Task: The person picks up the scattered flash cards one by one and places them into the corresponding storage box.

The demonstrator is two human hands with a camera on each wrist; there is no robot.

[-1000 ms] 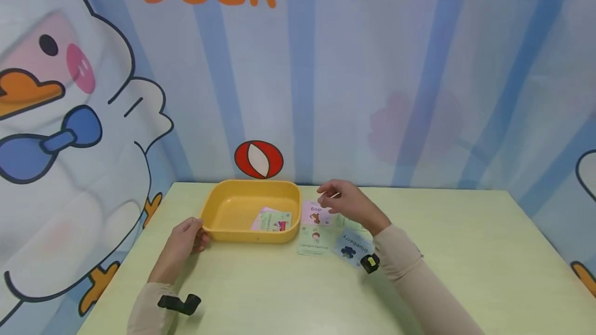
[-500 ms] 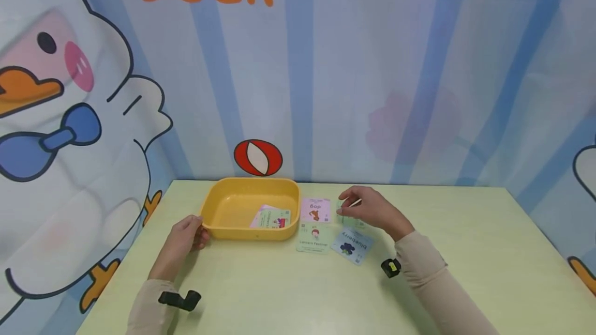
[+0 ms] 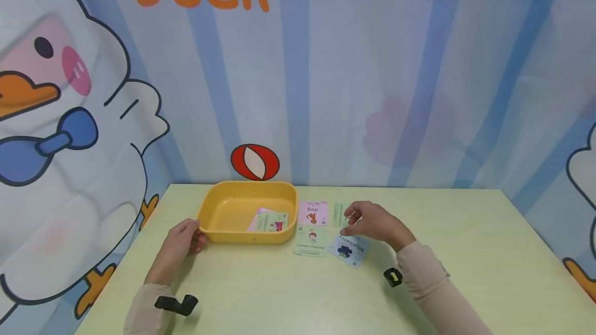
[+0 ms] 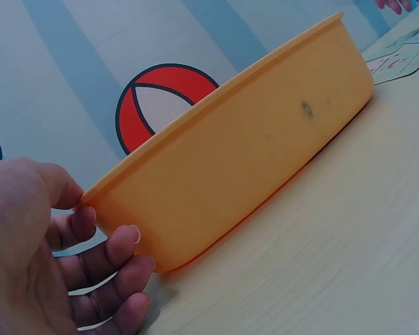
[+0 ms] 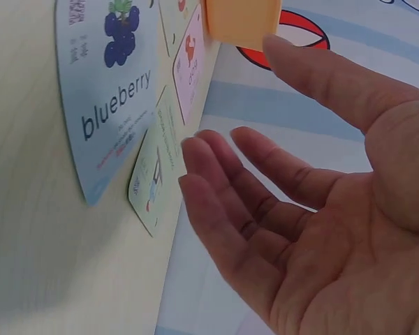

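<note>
My left hand (image 3: 179,242) pinches the near left corner of a yellow plastic tray (image 3: 249,238), thumb on the rim in the left wrist view. Inside the tray lie a green card (image 3: 274,221) and a pink card (image 3: 253,224), partly overlapping. My right hand (image 3: 374,224) hovers over the blue "blueberry" card (image 3: 346,252), fingers loosely bent with nothing between them. In the right wrist view the thumb stands well apart from the other fingers. Behind the blueberry card lies another green card (image 5: 156,167), partly hidden by the right hand in the head view.
Between the tray and the right hand lie a pink "dog" card (image 3: 313,213) and a green "Lantern Festival" card (image 3: 310,242). The pale yellow table (image 3: 279,293) ends at a printed cloth backdrop (image 3: 335,92) with a duck and blue stripes.
My right hand has moved from over the dog card rightward and toward me, to above the blueberry card. The left hand keeps its hold on the tray corner.
</note>
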